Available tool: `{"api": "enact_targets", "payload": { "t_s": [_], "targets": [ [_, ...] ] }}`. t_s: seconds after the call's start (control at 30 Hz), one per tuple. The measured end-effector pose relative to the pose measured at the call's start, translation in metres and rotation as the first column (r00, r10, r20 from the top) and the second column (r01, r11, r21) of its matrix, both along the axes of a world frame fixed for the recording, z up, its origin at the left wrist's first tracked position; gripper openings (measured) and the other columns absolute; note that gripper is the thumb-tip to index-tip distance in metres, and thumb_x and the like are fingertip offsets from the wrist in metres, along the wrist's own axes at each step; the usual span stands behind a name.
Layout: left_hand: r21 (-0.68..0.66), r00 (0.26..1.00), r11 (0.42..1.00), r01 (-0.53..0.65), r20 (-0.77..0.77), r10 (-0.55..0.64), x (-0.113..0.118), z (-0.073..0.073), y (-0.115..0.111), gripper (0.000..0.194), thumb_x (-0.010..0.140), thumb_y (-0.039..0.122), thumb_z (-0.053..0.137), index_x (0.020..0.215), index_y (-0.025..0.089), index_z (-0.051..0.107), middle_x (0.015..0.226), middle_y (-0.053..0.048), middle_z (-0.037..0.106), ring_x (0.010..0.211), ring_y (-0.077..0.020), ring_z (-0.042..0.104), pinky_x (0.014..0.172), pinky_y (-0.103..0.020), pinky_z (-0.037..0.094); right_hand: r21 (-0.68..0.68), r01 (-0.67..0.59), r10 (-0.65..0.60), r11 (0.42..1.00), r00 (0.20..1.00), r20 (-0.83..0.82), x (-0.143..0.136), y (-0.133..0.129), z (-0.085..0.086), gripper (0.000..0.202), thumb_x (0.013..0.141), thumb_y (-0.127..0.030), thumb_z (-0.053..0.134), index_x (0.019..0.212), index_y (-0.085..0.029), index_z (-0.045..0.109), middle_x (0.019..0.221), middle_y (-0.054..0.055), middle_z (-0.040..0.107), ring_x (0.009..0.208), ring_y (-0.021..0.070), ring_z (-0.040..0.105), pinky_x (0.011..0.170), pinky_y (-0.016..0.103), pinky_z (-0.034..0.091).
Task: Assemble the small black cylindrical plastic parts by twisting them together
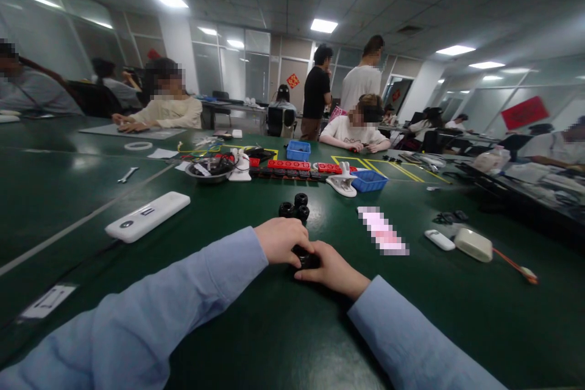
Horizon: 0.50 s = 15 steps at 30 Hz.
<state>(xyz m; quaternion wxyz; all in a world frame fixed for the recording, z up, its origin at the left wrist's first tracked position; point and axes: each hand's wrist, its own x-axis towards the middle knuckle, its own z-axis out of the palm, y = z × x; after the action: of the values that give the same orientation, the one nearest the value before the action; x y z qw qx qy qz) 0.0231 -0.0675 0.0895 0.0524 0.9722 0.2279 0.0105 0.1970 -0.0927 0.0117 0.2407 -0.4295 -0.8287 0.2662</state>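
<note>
Head view: over the green table (256, 341), your left hand (282, 241) and right hand (336, 271) meet. No writing reads clearly; the white label (49, 303) at lower left is blurred. Black wheels (300, 212) sit grouped just beyond, unheld. Both hands pinch a dark piece (309, 260), apparently mid-handling; how finished, you cannot tell.

No lettering readable. At 12 o'clock, red diamond sign (293, 80) with gold pattern on far door (287, 67), character too blurred. Between 2 and 3 o'clock, red sheet (524, 113) by glass wall (487, 100), marks indistinct. At 8 o'clock, white label (49, 303) on green table (219, 335), dark marks illegible. Between 8 and 9, white oblong device (159, 210), dark markings illegible.
</note>
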Motion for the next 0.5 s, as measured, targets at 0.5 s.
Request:
{"api": "enact_targets", "payload": {
  "t_s": [0.5],
  "targets": [
    [-0.065,0.996,0.997,0.041,-0.082,-0.046,-0.0036,0.0080,0.0057,0.037,0.073,0.023,0.067,0.110,0.024,0.061,0.107,-0.002,0.063,0.100,-0.0192,0.055,0.082,-0.026,0.042,-0.001,0.022,-0.022,1.000,0.999,0.049,0.0004,-0.0009,0.0043,0.044,0.064,-0.034,0.074,0.104,-0.020,0.064,0.091,0.004,0.065,0.081,0.0208,0.058,0.071,0.030,0.043]
  ]
}}
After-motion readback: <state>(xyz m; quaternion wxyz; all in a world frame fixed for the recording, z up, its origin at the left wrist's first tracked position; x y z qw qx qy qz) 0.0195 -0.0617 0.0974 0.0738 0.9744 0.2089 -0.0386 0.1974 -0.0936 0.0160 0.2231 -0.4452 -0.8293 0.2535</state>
